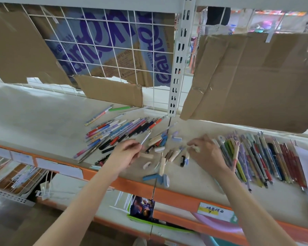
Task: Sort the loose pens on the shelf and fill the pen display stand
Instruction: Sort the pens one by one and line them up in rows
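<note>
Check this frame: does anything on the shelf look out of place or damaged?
Yes. The cardboard backing behind the wire grid is torn, with a ragged lower edge. Loose caps and short pen pieces lie scattered between the hands, and a blue piece sits at the shelf's front edge, where it might fall.

A white shelf [43,121] with an orange front edge held a loose heap of pens [121,130] at its middle and a tidy side-by-side row of pens [260,157] to the right. Between them lay scattered pen caps [160,139], possibly with erasers among them. Torn cardboard [112,89] stood at the back.
</note>
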`<state>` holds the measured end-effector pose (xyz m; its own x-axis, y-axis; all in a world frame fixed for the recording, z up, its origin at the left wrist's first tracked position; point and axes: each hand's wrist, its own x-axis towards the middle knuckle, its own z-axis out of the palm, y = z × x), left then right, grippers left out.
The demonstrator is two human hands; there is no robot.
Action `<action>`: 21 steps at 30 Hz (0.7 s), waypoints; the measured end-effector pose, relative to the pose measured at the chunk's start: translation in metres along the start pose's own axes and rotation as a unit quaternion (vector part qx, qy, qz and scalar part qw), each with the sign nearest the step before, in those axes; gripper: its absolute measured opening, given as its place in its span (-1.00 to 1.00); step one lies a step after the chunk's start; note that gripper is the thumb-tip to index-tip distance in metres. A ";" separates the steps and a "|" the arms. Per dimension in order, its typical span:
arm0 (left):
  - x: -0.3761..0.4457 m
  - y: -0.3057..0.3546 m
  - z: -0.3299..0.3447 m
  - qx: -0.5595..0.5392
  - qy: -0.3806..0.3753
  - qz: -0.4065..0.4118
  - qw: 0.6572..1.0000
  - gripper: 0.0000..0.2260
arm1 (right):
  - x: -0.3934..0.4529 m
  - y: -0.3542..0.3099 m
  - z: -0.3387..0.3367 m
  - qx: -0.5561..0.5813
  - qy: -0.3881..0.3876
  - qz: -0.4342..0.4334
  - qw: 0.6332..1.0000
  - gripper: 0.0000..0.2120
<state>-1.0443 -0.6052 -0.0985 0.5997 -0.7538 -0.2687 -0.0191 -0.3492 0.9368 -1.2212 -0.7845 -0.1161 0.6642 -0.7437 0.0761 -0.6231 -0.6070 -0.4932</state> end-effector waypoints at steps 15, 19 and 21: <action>-0.009 -0.020 -0.010 0.062 0.030 0.059 0.996 -0.92 | -0.006 -0.051 0.046 -0.159 -0.136 -0.311 0.927 -0.62; -0.009 -0.020 -0.006 0.062 0.021 0.071 0.995 -0.92 | -0.008 -0.049 0.035 0.013 -0.102 -0.279 0.955 -0.76; -0.009 -0.019 -0.003 0.059 0.006 0.081 0.995 -0.92 | -0.004 -0.049 0.026 0.214 -0.045 -0.150 0.964 -0.85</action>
<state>-1.0469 -0.5896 -0.1129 0.5906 -0.7990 -0.1130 -0.2093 -0.2869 0.9348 -1.1832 -0.7446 -0.1146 0.8332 -0.5137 0.2047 -0.1826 -0.6051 -0.7749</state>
